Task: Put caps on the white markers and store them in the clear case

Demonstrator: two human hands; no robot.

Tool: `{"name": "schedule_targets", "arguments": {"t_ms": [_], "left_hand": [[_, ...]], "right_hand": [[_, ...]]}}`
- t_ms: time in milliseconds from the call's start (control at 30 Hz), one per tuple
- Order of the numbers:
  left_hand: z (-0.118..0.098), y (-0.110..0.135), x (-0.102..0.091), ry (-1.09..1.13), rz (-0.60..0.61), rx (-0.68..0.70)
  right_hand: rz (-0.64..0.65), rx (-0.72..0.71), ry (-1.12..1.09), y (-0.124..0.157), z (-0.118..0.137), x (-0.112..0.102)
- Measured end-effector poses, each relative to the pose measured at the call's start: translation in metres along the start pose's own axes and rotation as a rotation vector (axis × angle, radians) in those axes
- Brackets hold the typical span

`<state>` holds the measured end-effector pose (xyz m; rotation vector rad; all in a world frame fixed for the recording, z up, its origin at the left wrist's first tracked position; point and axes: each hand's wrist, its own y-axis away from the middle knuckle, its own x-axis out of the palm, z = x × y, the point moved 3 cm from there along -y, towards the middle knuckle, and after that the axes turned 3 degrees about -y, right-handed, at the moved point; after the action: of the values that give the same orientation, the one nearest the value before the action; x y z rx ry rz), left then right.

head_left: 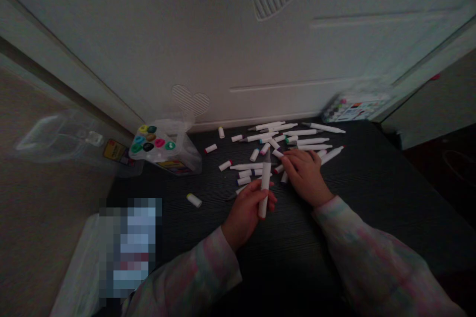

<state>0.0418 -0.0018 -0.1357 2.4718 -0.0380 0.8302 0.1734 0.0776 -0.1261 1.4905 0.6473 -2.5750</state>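
Note:
My left hand [247,210] is closed around a white marker [265,182], held nearly upright with its uncapped dark tip pointing away from me. My right hand [305,172] lies palm down on a scatter of white markers and loose caps [293,138] on the dark floor, fingers curled over some of them; what the fingers grip is hidden. A single yellow-ended cap [194,200] lies apart, left of my left hand.
A clear plastic tub [165,151] holding several capped markers stands at the left, its clear lid [55,136] further left. A second box of markers [353,108] sits at the back right by the white door [238,34]. A blurred patch covers the lower left.

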Motion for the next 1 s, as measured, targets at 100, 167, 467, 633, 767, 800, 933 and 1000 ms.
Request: {"name": "schedule_targets", "arguments": {"t_ms": [100, 167, 467, 633, 767, 800, 933, 1000], "left_hand": [[0.0, -0.001, -0.001, -0.001, 0.002, 0.006], [0.0, -0.002, -0.001, 0.0, 0.003, 0.009], [0.0, 0.0, 0.0, -0.007, 0.001, -0.003], [0.0, -0.001, -0.001, -0.007, 0.005, 0.007], [0.0, -0.001, -0.001, -0.004, 0.007, 0.005], [0.0, 0.0, -0.002, -0.005, 0.011, 0.004], [0.001, 0.0, -0.003, -0.02, 0.015, -0.008], [0.002, -0.001, -0.003, -0.024, 0.024, -0.012]], "right_hand": [[-0.049, 0.019, 0.001, -0.001, -0.001, -0.002], [-0.055, 0.014, -0.005, -0.001, 0.0, -0.002], [0.013, -0.012, 0.014, 0.002, 0.0, 0.004], [-0.031, -0.006, -0.023, 0.002, -0.001, 0.002], [-0.126, -0.029, -0.097, 0.0, -0.002, -0.003], [-0.152, -0.034, -0.131, -0.001, -0.002, -0.005], [-0.207, 0.005, -0.335, -0.001, -0.004, -0.009], [-0.214, 0.1, -0.445, -0.001, -0.005, -0.01]]}}
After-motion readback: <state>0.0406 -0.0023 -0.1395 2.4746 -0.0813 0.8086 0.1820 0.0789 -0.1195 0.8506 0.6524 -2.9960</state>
